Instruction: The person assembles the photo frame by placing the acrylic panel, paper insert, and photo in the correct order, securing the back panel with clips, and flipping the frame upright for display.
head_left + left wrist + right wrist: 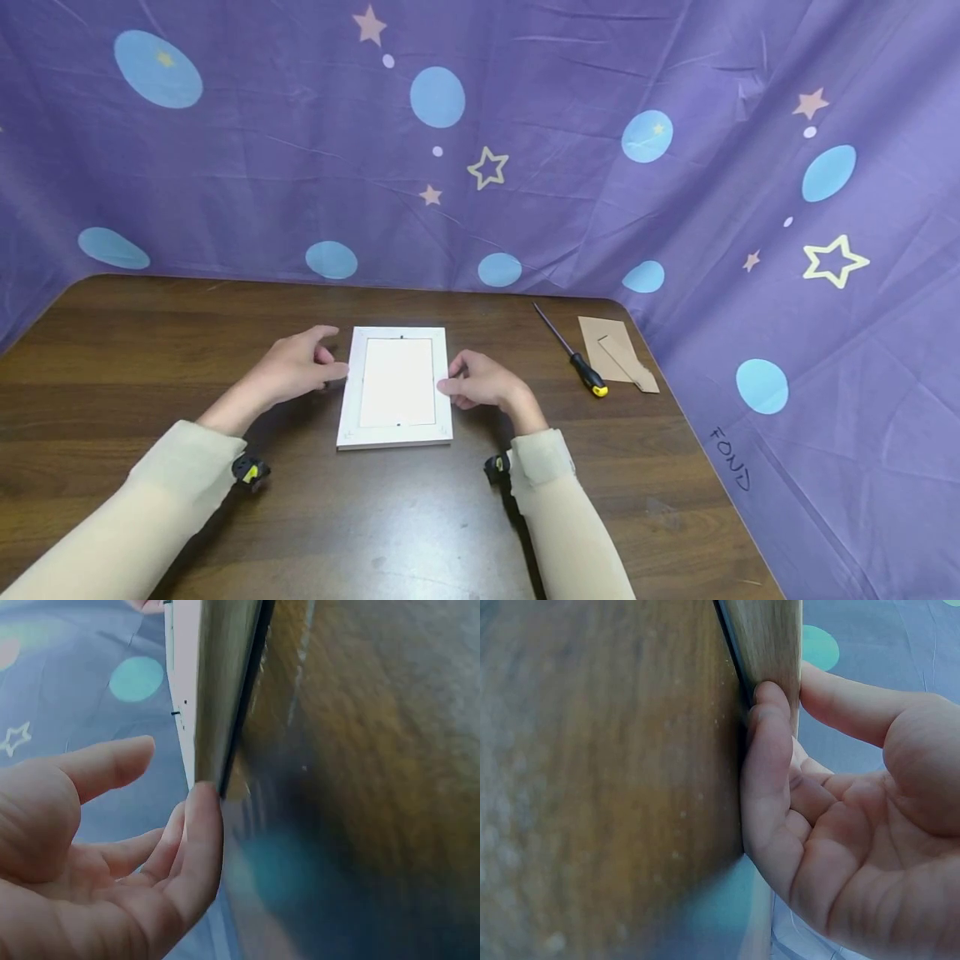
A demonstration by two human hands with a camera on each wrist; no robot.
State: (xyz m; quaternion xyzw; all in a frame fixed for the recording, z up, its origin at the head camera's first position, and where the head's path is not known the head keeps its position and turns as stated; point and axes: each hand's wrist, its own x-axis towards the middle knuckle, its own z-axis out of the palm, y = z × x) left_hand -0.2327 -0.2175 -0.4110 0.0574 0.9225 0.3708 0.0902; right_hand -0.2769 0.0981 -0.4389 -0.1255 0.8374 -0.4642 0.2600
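Observation:
A white picture frame (397, 436) lies flat on the table, a white panel (397, 379) inside its border and small dark tabs at the panel's edges. Beside the frame's left edge is my left hand (296, 367). In the left wrist view a fingertip of that hand (112, 862) touches the frame's side (217, 697), with the thumb held apart from it. My right hand (487, 383) grips the right edge. The right wrist view has its curled fingers (765, 772) against the frame's side (769, 645) and the thumb at the face's edge.
To the right lies a screwdriver (587, 372) with a black and yellow handle. Beyond it, near the table's right edge, is a brown backing board (600, 333) with a stand piece (628, 362) on it. A purple patterned cloth (555, 208) hangs behind the wooden table (375, 525).

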